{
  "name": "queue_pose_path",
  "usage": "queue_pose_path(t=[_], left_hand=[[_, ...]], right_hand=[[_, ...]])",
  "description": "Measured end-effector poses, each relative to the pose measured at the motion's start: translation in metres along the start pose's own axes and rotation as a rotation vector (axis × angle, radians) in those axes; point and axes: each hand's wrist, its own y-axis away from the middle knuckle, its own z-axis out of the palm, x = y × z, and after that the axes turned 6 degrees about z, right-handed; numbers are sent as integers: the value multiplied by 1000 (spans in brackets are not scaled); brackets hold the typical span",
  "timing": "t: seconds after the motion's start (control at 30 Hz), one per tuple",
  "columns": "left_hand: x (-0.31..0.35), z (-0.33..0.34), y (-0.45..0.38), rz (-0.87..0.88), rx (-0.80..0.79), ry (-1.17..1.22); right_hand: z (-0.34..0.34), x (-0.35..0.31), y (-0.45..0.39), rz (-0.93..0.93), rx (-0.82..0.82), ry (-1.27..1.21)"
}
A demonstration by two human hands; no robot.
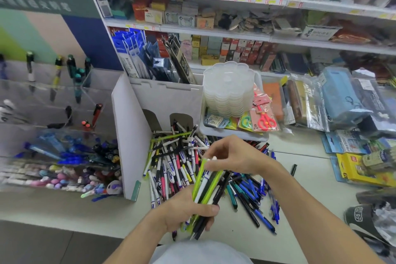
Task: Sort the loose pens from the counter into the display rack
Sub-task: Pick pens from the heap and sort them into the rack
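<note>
Above counter (304, 180), bundle of pens (209, 188) clenched in left hand (188, 208); white pen (211, 159) pinched by right hand (233, 154). Loose pens (177, 156) heaped at 12 o'clock, display rack (64, 135) at 9 o'clock. Like colours best kept aligned, tips level.

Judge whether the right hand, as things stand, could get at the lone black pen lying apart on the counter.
Probably yes: the black pen lies alone on bare counter beside the right hand, though its fingers pinch a white pen.
</note>
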Motion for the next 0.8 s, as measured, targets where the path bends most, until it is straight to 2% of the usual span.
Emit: queue_pose_path(t=[0.07, 0.17, 0.27, 0.4, 0.53, 0.7, 0.8], left_hand=[[-4, 3, 1, -1, -11, 11], [-4, 6, 1, -7, -7, 5], [-1, 9, 0, 12, -8, -25], [-8, 19, -3, 15, -6, -3], [-13, 32, -8, 93, 126, 32], [0, 45, -6, 262, 342, 144], [13, 49, -2, 411, 519, 280]], right_hand=[[-5, -2, 2, 15, -67, 83], [-10, -1, 1, 23, -58, 104], [-19, 3, 2, -6, 0, -1], [-48, 13, 12, -2, 125, -267], [-65, 24, 22, -50, 94, -458], [-65, 36, 28, -118, 293, -754], [-58, 32, 36, -155, 274, -881]])
